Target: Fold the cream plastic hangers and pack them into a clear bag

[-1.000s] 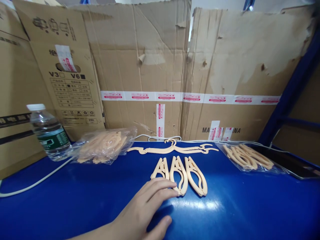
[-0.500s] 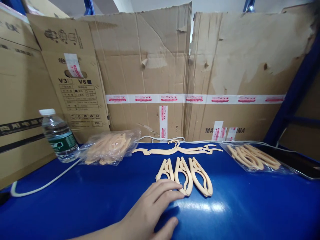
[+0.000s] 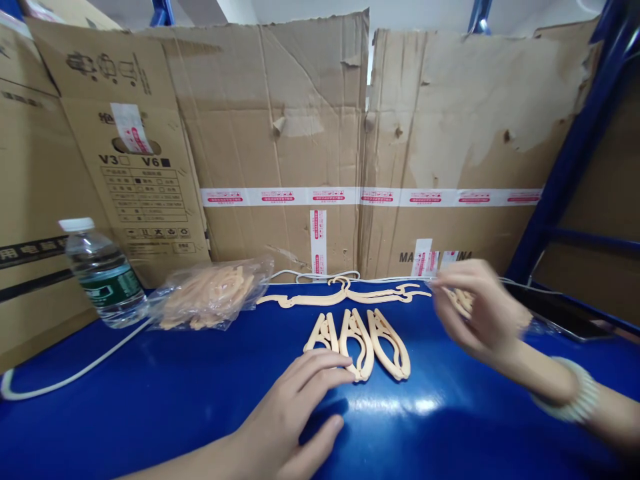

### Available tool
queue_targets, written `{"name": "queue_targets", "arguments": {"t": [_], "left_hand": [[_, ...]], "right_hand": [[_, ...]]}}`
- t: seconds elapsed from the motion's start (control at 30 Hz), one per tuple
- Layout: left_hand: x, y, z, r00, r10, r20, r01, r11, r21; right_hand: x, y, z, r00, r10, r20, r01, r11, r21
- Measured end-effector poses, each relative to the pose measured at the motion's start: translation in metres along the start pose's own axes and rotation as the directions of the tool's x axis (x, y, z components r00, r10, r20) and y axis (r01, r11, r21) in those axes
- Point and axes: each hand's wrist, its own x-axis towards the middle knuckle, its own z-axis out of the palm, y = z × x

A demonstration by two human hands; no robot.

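Note:
My left hand (image 3: 295, 403) is open, its fingers stretched out at the lower end of the middle folded hanger (image 3: 369, 350); whether they press on it I cannot tell. Beside that one lie two more beige folded hangers, the left one partly behind my fingers and the right one (image 3: 397, 353) in full view. My right hand (image 3: 483, 313), with a pale bracelet at the wrist, is raised in front of the right plastic bag of folded hangers (image 3: 463, 300) and covers most of it. Motion smears its fingers, so their grip cannot be made out.
Unfolded hangers (image 3: 320, 300) lie behind the row. Further left are a clear bag of hangers (image 3: 207, 297), a water bottle (image 3: 106, 277) and a white cable (image 3: 65, 387). Cardboard sheets (image 3: 280, 153) wall off the back; a dark flat device (image 3: 560, 310) lies far right.
My right hand has come into view from the right, over the right bag. My left hand stays at the folded hangers. The whole view has shifted slightly.

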Motion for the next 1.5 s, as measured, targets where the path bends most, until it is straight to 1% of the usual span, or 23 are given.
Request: {"name": "queue_targets", "arguments": {"t": [0.07, 0.1, 0.17, 0.27, 0.37, 0.5, 0.6, 0.7, 0.8, 0.87, 0.93, 1.0, 1.07, 1.13, 1.17, 1.2, 1.23, 1.3, 1.37, 1.43, 1.5], "left_hand": [[0.000, 0.001, 0.000, 1.000, -0.014, 0.002, 0.014, 1.000, -0.005], [0.000, 0.002, 0.000, 1.000, -0.016, 0.002, 0.016, 1.000, -0.008], [-0.001, 0.002, 0.000, 1.000, -0.011, 0.002, 0.011, 1.000, -0.012], [-0.001, 0.002, -0.001, 1.000, -0.002, 0.007, 0.002, 1.000, -0.013], [-0.001, 0.001, -0.001, 1.000, 0.002, 0.013, -0.002, 1.000, -0.014], [-0.001, 0.002, -0.001, 1.000, -0.005, 0.001, 0.005, 1.000, -0.016], [0.000, 0.002, -0.001, 1.000, -0.023, -0.018, 0.022, 0.999, -0.039], [0.001, 0.002, -0.004, 0.996, -0.070, -0.048, 0.066, 0.995, -0.073], [0.004, 0.001, -0.009, 0.983, -0.166, -0.074, 0.157, 0.982, -0.106], [0.006, -0.001, -0.012, 0.958, -0.274, -0.082, 0.259, 0.954, -0.153], [0.009, -0.006, -0.014, 0.910, -0.405, -0.092, 0.374, 0.895, -0.243], [0.012, -0.014, -0.013, 0.844, -0.520, -0.130, 0.448, 0.818, -0.361], [0.014, -0.024, -0.011, 0.768, -0.608, -0.201, 0.468, 0.747, -0.472], [0.016, -0.032, -0.009, 0.691, -0.672, -0.267, 0.459, 0.693, -0.555], [0.016, -0.035, -0.008, 0.660, -0.695, -0.286, 0.455, 0.672, -0.584], [0.017, -0.038, -0.007, 0.638, -0.710, -0.298, 0.451, 0.658, -0.603], [0.017, -0.039, -0.006, 0.627, -0.718, -0.302, 0.447, 0.649, -0.616], [0.017, -0.038, -0.004, 0.618, -0.719, -0.318, 0.431, 0.648, -0.627], [0.015, -0.035, -0.002, 0.628, -0.702, -0.336, 0.409, 0.665, -0.625], [0.013, -0.030, 0.000, 0.653, -0.682, -0.329, 0.409, 0.684, -0.604], [0.010, -0.026, 0.002, 0.699, -0.652, -0.292, 0.421, 0.706, -0.569]], "right_hand": [[0.010, 0.013, 0.022, 0.988, 0.018, 0.154, -0.020, 1.000, 0.011], [0.013, 0.020, 0.034, 0.969, 0.026, 0.247, -0.031, 0.999, 0.017], [0.017, 0.034, 0.055, 0.949, 0.021, 0.314, -0.030, 0.999, 0.026], [0.013, 0.046, 0.071, 0.930, -0.004, 0.368, -0.011, 0.999, 0.041], [0.009, 0.048, 0.075, 0.921, -0.003, 0.390, -0.011, 0.999, 0.033], [0.012, 0.047, 0.077, 0.914, 0.026, 0.405, -0.037, 0.999, 0.019], [0.015, 0.045, 0.071, 0.914, 0.053, 0.403, -0.068, 0.997, 0.023], [0.014, 0.040, 0.054, 0.919, 0.085, 0.385, -0.101, 0.995, 0.022], [0.009, 0.034, 0.032, 0.924, 0.157, 0.349, -0.175, 0.984, 0.022], [0.003, 0.030, 0.020, 0.927, 0.205, 0.315, -0.231, 0.972, 0.048], [-0.003, 0.028, 0.011, 0.931, 0.234, 0.278, -0.268, 0.959, 0.089], [-0.007, 0.027, 0.005, 0.935, 0.247, 0.254, -0.282, 0.953, 0.108], [-0.009, 0.028, 0.000, 0.934, 0.237, 0.267, -0.271, 0.958, 0.096], [-0.010, 0.027, -0.006, 0.940, 0.210, 0.271, -0.239, 0.968, 0.080], [-0.010, 0.026, -0.009, 0.944, 0.195, 0.268, -0.224, 0.971, 0.082], [-0.010, 0.024, -0.012, 0.947, 0.184, 0.262, -0.213, 0.973, 0.087], [-0.010, 0.022, -0.014, 0.950, 0.174, 0.258, -0.204, 0.975, 0.092], [-0.012, 0.017, -0.016, 0.950, 0.156, 0.270, -0.188, 0.977, 0.098], [-0.013, 0.011, -0.015, 0.943, 0.140, 0.303, -0.180, 0.978, 0.108], [-0.015, 0.005, -0.011, 0.933, 0.120, 0.340, -0.173, 0.976, 0.131], [-0.018, -0.001, -0.007, 0.918, 0.100, 0.383, -0.174, 0.971, 0.165]]}}
